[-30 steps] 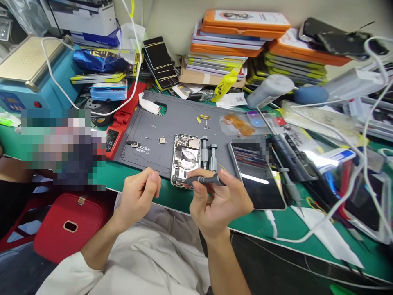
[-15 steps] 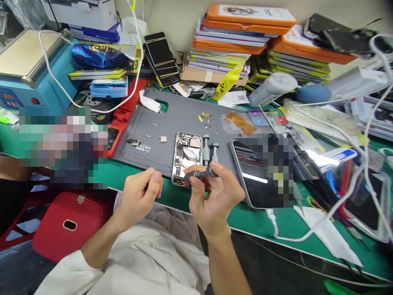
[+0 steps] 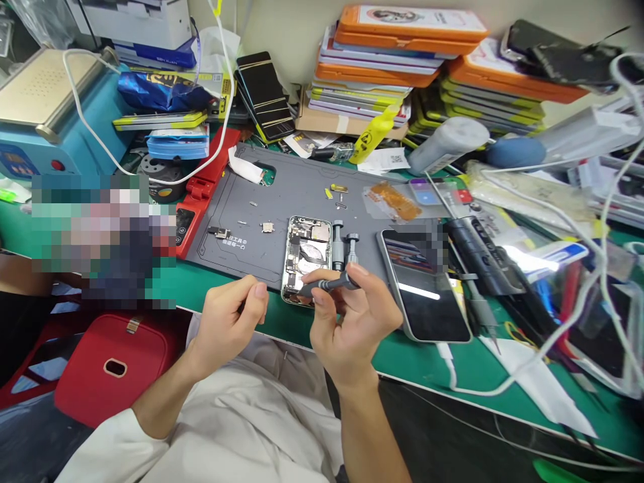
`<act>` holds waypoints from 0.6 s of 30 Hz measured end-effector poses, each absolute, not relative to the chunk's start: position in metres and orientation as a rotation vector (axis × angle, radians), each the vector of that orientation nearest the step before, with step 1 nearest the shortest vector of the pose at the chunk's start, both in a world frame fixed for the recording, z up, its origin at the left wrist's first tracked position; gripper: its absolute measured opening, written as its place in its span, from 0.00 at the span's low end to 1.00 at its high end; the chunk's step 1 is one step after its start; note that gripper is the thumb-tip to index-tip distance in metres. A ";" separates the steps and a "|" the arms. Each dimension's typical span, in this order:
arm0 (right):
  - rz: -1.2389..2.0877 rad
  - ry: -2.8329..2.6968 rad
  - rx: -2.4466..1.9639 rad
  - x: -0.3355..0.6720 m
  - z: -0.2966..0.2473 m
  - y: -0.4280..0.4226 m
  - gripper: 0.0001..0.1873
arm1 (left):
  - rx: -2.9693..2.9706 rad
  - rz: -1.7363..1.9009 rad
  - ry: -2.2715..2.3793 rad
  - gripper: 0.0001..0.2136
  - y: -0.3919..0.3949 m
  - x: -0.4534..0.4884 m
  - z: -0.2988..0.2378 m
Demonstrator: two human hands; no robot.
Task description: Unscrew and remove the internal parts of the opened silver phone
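Note:
My right hand (image 3: pixel 355 329) holds a dark grey screwdriver (image 3: pixel 336 284) between thumb and fingers, nearly level. Its front end points left over the lower part of an opened phone (image 3: pixel 310 253), whose inner parts and round coil show; the tip itself is hard to make out. My left hand (image 3: pixel 229 325) is closed, thumb against curled fingers, just left of the phone's lower end and apart from it. Whether it pinches anything is hidden. Right of the phone stand two grey screwdrivers (image 3: pixel 352 249). A small metal part (image 3: pixel 267 228) lies to its left.
Beneath the phone is a grey work mat (image 3: pixel 236 194) with small loose parts. A larger phone (image 3: pixel 427 288) with a white cable lies to the right. Behind are stacked orange cases (image 3: pixel 410 30) and a yellow bottle (image 3: pixel 375 134). A red stool (image 3: pixel 111 369) stands at lower left.
Both hands, the screwdriver and the opened phone stay almost where they were. The view shifts very slightly.

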State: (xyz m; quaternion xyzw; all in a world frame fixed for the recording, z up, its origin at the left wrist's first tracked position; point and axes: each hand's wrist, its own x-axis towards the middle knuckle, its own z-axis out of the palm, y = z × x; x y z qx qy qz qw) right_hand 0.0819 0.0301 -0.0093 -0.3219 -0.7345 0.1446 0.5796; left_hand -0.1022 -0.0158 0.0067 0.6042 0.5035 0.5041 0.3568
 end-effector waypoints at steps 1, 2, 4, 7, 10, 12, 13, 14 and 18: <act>0.351 -1.718 -0.756 0.082 -0.009 0.030 0.32 | 1.562 1.304 1.298 0.23 -0.016 -0.102 0.007; 0.363 -1.719 -0.759 0.082 -0.008 0.030 0.31 | 1.563 1.304 1.296 0.23 -0.016 -0.102 0.006; 0.380 -1.710 -0.767 0.082 -0.007 0.029 0.30 | 1.568 1.305 1.297 0.22 -0.015 -0.102 0.006; 0.339 -1.711 -0.802 0.083 -0.007 0.028 0.31 | 1.580 1.308 1.300 0.22 -0.015 -0.102 0.007; 0.187 -1.744 -0.772 0.087 -0.009 0.027 0.32 | 1.591 1.311 1.296 0.22 -0.016 -0.101 0.007; 0.071 -1.730 -0.751 0.090 -0.009 0.026 0.31 | 1.592 1.316 1.291 0.22 -0.016 -0.101 0.007; 0.023 -1.712 -0.762 0.091 -0.008 0.025 0.30 | 1.592 1.318 1.289 0.22 -0.016 -0.101 0.007; -0.011 -1.698 -0.779 0.092 -0.007 0.025 0.29 | 1.594 1.320 1.287 0.22 -0.016 -0.101 0.006; 0.047 -1.734 -0.781 0.089 0.004 0.026 0.25 | 1.596 1.312 1.297 0.23 -0.016 -0.101 0.006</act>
